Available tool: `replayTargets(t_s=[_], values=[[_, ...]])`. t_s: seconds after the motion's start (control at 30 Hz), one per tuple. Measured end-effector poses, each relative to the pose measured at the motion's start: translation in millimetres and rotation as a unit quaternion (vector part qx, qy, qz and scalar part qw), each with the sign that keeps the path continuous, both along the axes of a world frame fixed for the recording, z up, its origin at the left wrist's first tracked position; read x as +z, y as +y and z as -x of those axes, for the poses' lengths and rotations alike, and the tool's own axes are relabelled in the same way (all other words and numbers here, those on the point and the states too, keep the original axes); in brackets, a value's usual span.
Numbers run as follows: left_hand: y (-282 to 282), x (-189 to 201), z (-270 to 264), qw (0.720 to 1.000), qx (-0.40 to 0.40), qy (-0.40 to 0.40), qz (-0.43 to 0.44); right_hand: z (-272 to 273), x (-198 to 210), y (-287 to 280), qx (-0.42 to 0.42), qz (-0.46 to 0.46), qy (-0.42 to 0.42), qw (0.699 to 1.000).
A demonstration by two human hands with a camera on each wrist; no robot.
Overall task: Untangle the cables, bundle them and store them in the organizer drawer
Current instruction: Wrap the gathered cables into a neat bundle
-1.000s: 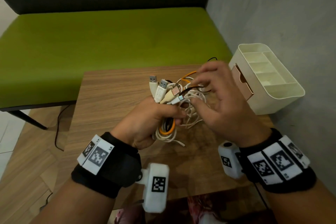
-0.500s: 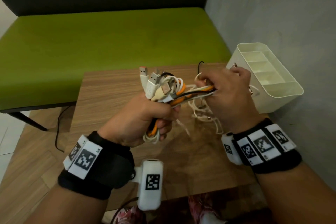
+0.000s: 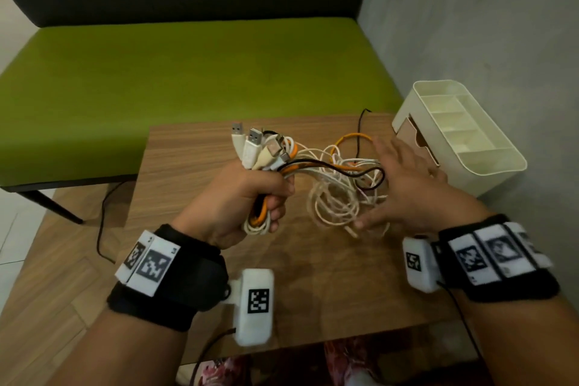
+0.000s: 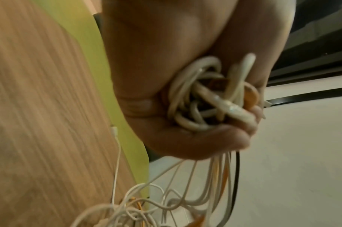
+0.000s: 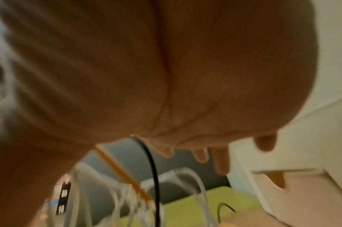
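My left hand (image 3: pixel 250 194) grips a bunch of white, orange and black cables (image 3: pixel 266 163) above the wooden table (image 3: pixel 188 160); several USB plugs (image 3: pixel 250 142) stick up out of the fist. The left wrist view shows my fingers (image 4: pixel 224 138) curled round the cable loops (image 4: pixel 195 99). From the fist the cables run right into a loose tangle (image 3: pixel 338 194) on the table. My right hand (image 3: pixel 404 185) is spread flat with straight fingers just right of the tangle, holding nothing. The cream organizer (image 3: pixel 488 172) with its drawer (image 3: pixel 410 138) stands at the table's right edge.
A green bench (image 3: pixel 188 72) with a dark backrest stands behind the table. A grey wall (image 3: pixel 485 25) runs close along the right side, behind the organizer. A thin black cable end (image 3: pixel 362 128) arches up near the table's far edge.
My right hand has let go of the strands it was pulling and opened flat. The tangle has dropped loose onto the table. My left hand keeps its grip.
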State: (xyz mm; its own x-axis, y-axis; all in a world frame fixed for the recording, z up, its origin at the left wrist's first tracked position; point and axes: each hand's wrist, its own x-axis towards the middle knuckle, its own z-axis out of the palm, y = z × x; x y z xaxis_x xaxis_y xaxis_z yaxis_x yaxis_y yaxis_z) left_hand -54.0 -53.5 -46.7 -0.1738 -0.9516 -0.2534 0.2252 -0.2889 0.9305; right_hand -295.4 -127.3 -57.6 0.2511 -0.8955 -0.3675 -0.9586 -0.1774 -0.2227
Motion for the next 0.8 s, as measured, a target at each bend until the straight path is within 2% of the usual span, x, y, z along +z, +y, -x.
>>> replayTargets(t_s=[0.07, 0.13, 0.2, 0.27, 0.33, 0.43, 0.5, 0.6, 0.7, 0.8], values=[[-1.1, -0.8, -1.5, 1.0, -0.001, -0.008, 0.002, 1.2, 23.3, 6.5, 0.031, 0.011, -0.115, 0.993], [-0.5, -1.9, 0.0, 1.0, -0.02, -0.01, 0.013, -6.4, 42.4, 18.1, 0.075, 0.055, -0.283, 0.955], [0.9, -3.1, 5.3, 0.998, -0.053, -0.007, 0.022, -22.8, 44.8, 31.9, 0.13, 0.058, -0.385, 0.912], [3.4, -3.8, 9.2, 0.996, -0.088, 0.016, 0.029, -43.3, 32.3, 40.0, 0.158, 0.022, -0.415, 0.896], [5.3, -3.2, 9.4, 0.991, -0.108, 0.073, 0.044, -53.3, 15.8, 40.4, 0.122, 0.017, -0.436, 0.891], [5.1, -0.7, 4.0, 0.982, -0.099, 0.144, 0.077, -50.4, 11.6, 30.5, 0.05, 0.055, -0.4, 0.914], [3.5, 0.6, 0.6, 0.976, -0.087, 0.179, 0.091, -47.5, 12.2, 28.0, 0.028, 0.046, -0.414, 0.909], [2.1, -0.5, 2.4, 0.979, -0.031, 0.183, 0.086, -46.9, 14.7, 32.0, 0.013, 0.043, -0.462, 0.886], [0.8, -1.3, 10.4, 0.984, 0.048, 0.155, 0.07, -43.1, 12.4, 32.5, 0.011, 0.056, -0.473, 0.879], [-1.4, -1.8, 17.3, 0.982, 0.093, 0.162, 0.033, -46.1, 12.9, 36.5, -0.001, 0.073, -0.483, 0.873]])
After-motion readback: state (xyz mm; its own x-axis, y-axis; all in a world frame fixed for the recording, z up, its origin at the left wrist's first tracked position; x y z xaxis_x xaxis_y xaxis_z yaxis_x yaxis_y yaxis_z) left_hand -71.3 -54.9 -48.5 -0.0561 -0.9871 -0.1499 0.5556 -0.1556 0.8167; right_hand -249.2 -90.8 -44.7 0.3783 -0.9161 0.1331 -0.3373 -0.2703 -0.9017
